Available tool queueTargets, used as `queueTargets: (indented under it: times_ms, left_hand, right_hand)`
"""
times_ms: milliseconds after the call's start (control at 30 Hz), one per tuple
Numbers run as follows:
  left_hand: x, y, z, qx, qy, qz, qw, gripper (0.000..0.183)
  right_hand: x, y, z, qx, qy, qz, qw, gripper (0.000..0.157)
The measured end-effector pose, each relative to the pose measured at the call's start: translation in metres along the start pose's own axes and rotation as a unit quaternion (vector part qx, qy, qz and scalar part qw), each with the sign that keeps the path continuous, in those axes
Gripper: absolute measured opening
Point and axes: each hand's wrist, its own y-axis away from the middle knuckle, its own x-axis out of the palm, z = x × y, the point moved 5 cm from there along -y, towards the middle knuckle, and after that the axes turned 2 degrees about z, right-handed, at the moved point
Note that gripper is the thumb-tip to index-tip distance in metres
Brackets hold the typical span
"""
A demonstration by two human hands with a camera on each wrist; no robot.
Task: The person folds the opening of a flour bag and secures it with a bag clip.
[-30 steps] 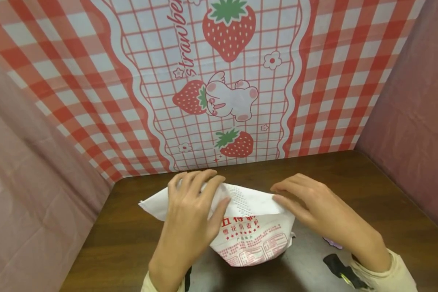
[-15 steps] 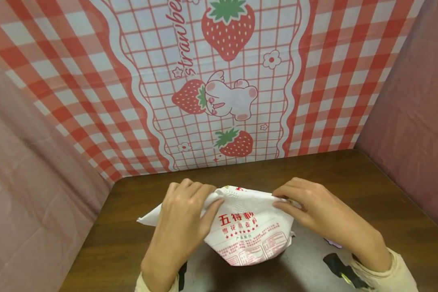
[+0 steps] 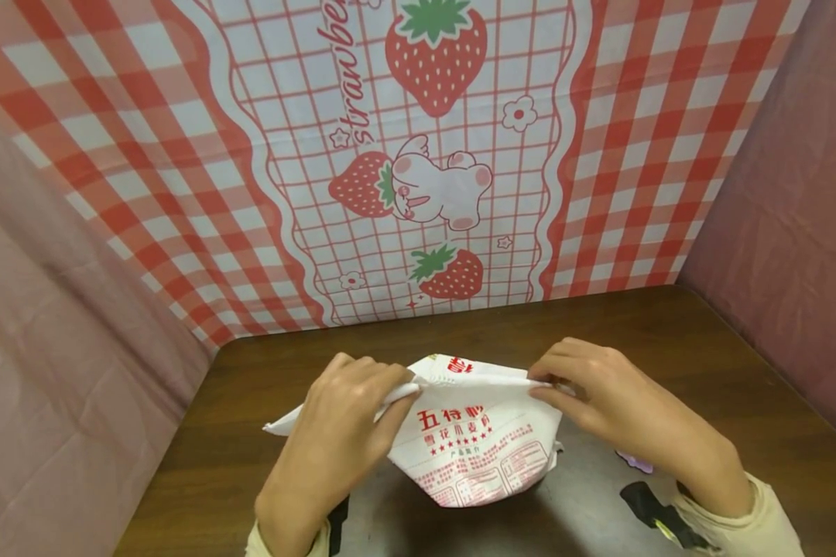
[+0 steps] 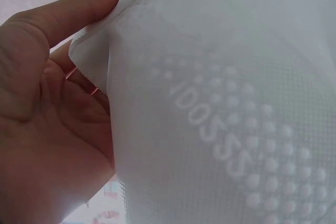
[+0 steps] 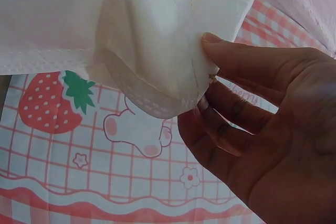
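A white flour bag (image 3: 474, 449) with red Chinese lettering stands at the middle of the table, its top edge folded over. My left hand (image 3: 341, 433) pinches the fold at its left, thumb in front and fingers behind. A pointed white corner sticks out to the left past that hand. At the bag's upper right, my right hand (image 3: 599, 391) pinches the other end of the fold between thumb and fingers. Embossed dots and letters show on the white bag (image 4: 210, 129) in the left wrist view. In the right wrist view, thumb and fingertips hold the bag's corner (image 5: 173, 77).
The bag is on a grey mat (image 3: 571, 510) over a dark wooden table (image 3: 209, 433). A small purple item (image 3: 635, 463) lies near my right forearm. A black strap (image 3: 651, 507) is by the right sleeve. A strawberry-print cloth (image 3: 432, 186) hangs behind.
My left hand has moved down and left, its fingers closing around the top edge. The flap over the lettering has rolled up into a narrow fold, and red print shows behind it.
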Motion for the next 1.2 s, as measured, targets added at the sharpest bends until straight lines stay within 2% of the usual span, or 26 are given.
queueTargets:
  times_ms: [167,400,600,700,800,900,1200]
  left_hand:
    - [0.0,0.0,-0.002,0.007,-0.005,-0.004,1.0,0.008]
    - [-0.001,0.0,-0.006,0.018,-0.002,-0.005,0.9998,0.012]
    - [-0.003,-0.004,-0.014,0.04,-0.015,-0.033,0.9986,0.02]
    - [-0.002,-0.005,-0.019,0.047,-0.036,-0.039,0.9975,0.018]
    - [0.001,-0.005,-0.021,0.039,-0.045,-0.029,0.9978,0.017]
    - [0.003,-0.003,-0.02,0.03,-0.041,-0.021,0.9985,0.015]
    - [0.003,-0.002,-0.017,0.042,-0.034,-0.031,0.998,0.012]
  right_hand:
    - [0.003,-0.001,0.002,0.001,-0.01,-0.009,1.0,0.022]
    - [0.013,-0.005,0.016,-0.048,-0.013,-0.04,0.998,0.024]
    - [0.015,-0.008,0.022,-0.073,-0.009,-0.058,0.996,0.027]
    - [0.014,-0.008,0.022,-0.077,-0.008,-0.058,0.995,0.026]
    - [0.014,-0.008,0.022,-0.078,-0.01,-0.055,0.995,0.025]
    - [0.013,-0.008,0.021,-0.074,-0.013,-0.052,0.996,0.025]
    - [0.006,-0.006,0.015,-0.062,-0.017,-0.039,0.997,0.025]
